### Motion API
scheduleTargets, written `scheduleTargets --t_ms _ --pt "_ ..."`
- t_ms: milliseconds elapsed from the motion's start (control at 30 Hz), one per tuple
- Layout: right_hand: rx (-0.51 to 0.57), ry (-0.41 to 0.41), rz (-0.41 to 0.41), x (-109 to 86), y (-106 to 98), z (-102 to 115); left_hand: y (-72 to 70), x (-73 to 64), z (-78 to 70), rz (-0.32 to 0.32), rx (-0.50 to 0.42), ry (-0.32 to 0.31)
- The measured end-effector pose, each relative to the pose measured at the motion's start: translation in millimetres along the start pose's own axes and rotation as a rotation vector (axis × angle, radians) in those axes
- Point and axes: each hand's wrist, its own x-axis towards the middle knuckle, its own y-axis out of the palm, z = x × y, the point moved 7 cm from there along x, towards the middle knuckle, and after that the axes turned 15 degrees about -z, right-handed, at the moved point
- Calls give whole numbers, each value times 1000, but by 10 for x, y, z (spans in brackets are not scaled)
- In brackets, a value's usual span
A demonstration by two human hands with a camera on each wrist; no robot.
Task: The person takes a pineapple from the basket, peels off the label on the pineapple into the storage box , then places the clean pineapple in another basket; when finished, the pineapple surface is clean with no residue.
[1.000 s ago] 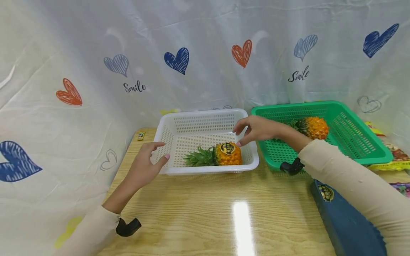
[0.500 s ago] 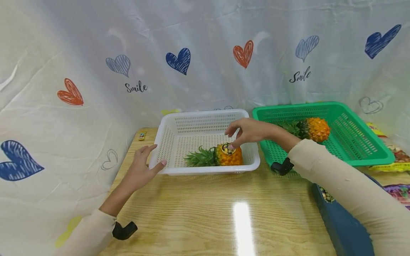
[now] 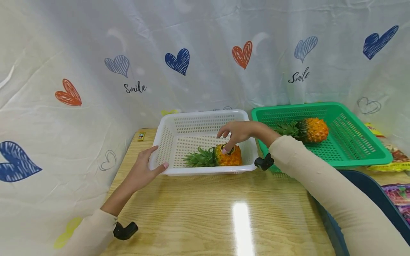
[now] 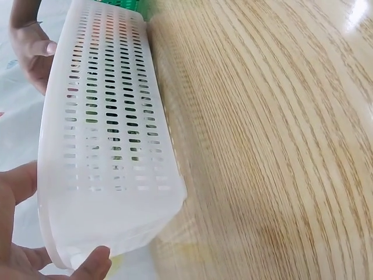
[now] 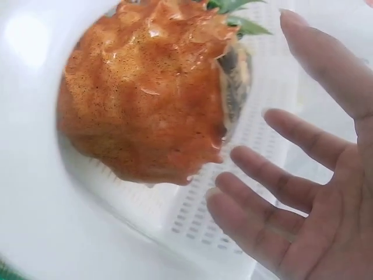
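A pineapple (image 3: 235, 156) with a spiky green crown and a dark label lies on its side in a white perforated basket (image 3: 205, 171). Over its label hangs my right hand (image 3: 238, 131), thumb and fingers spread; the right wrist view has the fingers (image 5: 280, 181) beside the orange fruit (image 5: 145, 93), not closed round it. My left hand (image 3: 141, 174) holds the basket's near left corner. In the left wrist view, the thumb lies at the rim of the basket (image 4: 116, 216) and fingertips (image 4: 96, 262) bend under that corner.
A green basket (image 3: 346, 164) with another pineapple (image 3: 315, 130) stands at the right. A dark blue bin (image 3: 330, 217) sits partly under the right forearm, and colourful packets (image 3: 398, 193) lie at the right edge. A tiny yellow packet (image 3: 141, 136) is at the far left of the table.
My right hand has moved left from the pineapple's right end to above its label. My left hand has shifted slightly left and come onto the white basket's corner. The pineapple has not moved.
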Motion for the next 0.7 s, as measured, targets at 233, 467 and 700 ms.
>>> scheduleTargets --t_ms 233,467,700 --pt "-10 38 66 87 108 -42 18 -1 1 30 -35 -12" --pt "-4 91 127 113 163 -91 29 -9 -2 46 -59 -22" --pt "-25 121 211 124 239 -91 41 -5 20 56 -71 -59"
